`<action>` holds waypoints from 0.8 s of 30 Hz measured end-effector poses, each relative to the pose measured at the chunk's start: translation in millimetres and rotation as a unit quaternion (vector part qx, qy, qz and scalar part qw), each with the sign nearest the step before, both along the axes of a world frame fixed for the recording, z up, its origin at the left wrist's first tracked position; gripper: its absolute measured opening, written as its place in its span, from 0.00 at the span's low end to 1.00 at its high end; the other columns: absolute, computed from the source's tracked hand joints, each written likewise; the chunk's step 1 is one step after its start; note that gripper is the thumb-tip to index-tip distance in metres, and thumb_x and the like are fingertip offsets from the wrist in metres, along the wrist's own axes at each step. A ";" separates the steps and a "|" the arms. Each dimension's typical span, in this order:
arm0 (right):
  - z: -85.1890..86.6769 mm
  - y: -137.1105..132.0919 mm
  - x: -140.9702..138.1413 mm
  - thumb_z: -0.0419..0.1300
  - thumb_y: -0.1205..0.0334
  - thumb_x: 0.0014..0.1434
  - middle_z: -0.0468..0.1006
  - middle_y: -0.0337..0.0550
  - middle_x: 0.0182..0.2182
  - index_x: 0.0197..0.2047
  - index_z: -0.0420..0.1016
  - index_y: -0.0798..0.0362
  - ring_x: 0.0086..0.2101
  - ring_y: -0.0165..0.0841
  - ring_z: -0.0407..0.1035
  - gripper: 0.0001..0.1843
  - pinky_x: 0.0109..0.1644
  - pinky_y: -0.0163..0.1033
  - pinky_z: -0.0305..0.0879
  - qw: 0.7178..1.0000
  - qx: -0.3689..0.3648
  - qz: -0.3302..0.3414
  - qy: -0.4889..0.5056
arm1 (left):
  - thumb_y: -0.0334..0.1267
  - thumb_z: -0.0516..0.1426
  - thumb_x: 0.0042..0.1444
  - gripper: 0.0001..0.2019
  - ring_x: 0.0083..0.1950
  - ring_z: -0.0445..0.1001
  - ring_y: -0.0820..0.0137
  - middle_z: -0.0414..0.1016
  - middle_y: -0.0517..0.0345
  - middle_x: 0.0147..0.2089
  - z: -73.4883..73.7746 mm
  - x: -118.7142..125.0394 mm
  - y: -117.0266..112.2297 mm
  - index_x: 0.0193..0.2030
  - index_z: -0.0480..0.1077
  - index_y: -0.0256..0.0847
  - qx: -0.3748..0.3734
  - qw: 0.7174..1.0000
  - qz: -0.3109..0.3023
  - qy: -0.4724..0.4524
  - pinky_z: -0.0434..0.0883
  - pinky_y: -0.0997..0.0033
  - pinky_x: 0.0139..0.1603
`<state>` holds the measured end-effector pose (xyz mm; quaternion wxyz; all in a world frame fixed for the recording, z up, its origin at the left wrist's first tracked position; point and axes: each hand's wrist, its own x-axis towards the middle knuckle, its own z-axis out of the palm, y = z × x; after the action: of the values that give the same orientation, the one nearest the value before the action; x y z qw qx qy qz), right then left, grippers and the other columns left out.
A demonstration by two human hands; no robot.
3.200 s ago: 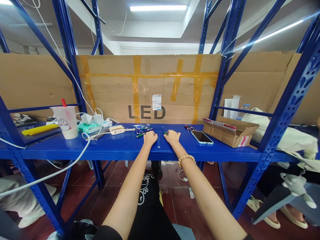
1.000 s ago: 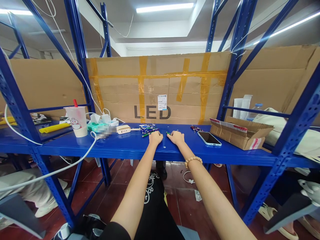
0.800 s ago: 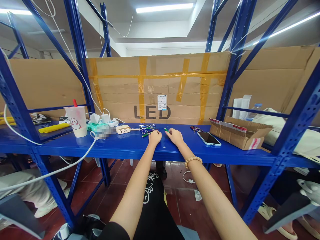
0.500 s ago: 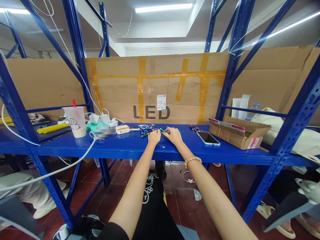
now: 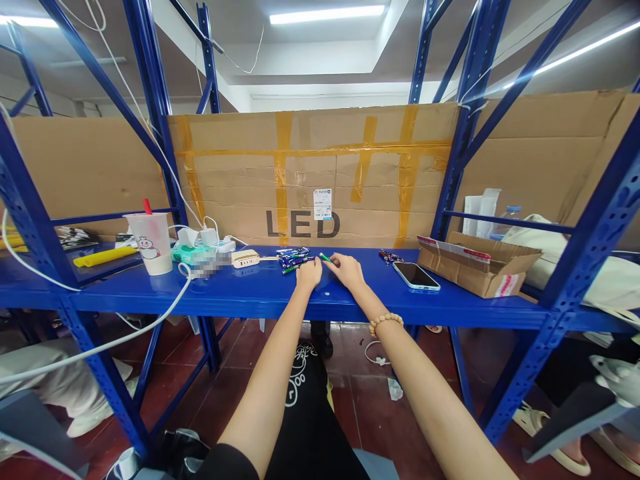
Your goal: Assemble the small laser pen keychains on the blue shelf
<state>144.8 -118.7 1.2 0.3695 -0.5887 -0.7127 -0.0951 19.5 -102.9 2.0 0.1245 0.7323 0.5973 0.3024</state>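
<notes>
My left hand is closed above the blue shelf top, its fingertips pinched together. A slim green pen-like stick pokes out on its left side; whether the fingers hold it or it lies against them is hard to tell. Just to the right, my right hand pinches a short green pen-like piece between thumb and fingers, its tip pointing up and left toward the other hand. Beside my left hand lies a pile of blue patterned pen-like sticks. A smaller bunch of dark sticks rests to the right.
A phone and an open cardboard box sit on the right of the shelf. Toward the left are a beige power strip, a plastic cup and white cables. Blue posts and a cardboard panel bound the space.
The green piece in my right hand has shifted slightly up and to the left. Both hands otherwise stay in nearly the same place.
</notes>
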 end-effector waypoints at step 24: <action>-2.5 3.8 -0.6 0.48 0.53 0.62 0.75 0.41 0.36 0.40 0.62 0.50 0.34 0.34 0.70 0.10 0.33 0.35 0.58 0.997 0.038 0.007 0.065 | 0.41 0.52 0.60 0.14 0.47 0.70 0.66 0.69 0.51 0.49 -1.5 0.7 3.8 0.48 0.66 0.36 -0.003 1.000 0.007 -0.007 0.69 0.58 0.47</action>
<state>144.2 -114.9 -1.3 0.4375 -0.5740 -0.6874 -0.0813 20.2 -99.1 0.5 0.1292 0.7258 0.6021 0.3066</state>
